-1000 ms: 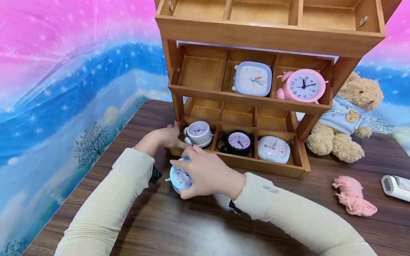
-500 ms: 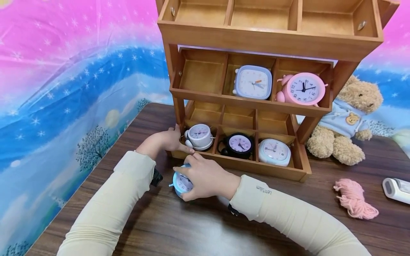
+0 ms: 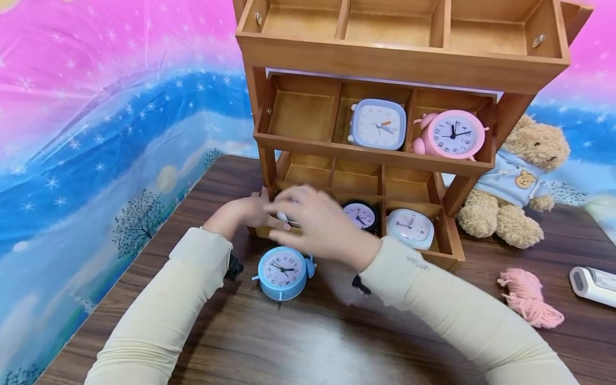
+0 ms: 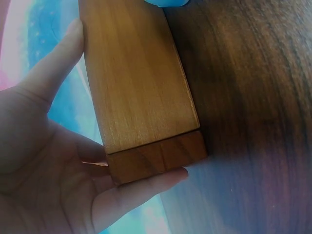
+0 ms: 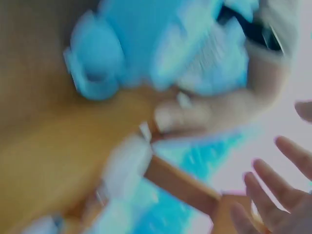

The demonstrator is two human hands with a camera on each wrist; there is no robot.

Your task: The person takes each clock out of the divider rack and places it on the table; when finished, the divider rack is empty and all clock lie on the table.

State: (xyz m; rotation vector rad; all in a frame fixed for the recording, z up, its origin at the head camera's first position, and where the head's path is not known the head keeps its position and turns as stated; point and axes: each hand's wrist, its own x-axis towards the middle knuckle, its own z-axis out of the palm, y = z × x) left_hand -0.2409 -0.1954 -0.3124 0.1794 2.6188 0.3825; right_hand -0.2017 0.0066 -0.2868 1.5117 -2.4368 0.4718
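Clock directions as in the head view. White round alarm clock mostly hidden behind the right hand; only a pale sliver shows, its dial covered. Black round alarm clock, at 3 o'clock from that hand, is partly masked too. Right wrist view badly smeared; small parts cannot be read. Brown wooden compartment rack runs out of frame at 12 o'clock; white plastic device cut off at 4 o'clock. Tan plush bear, blue-shirted, at 2 o'clock, partly behind the rack's post.

Right hand: fingers spread, loosely extended, holding nothing, over the bottom tier's left compartment; forearm enters from 4 o'clock. Left hand: grips the rack's bottom left corner, thumb along the front; forearm from 7 o'clock.

Light-blue round alarm clock: on the dark wood-grain table, 7 o'clock from the right hand, untouched, dial in full view, bell toward 3 o'clock.
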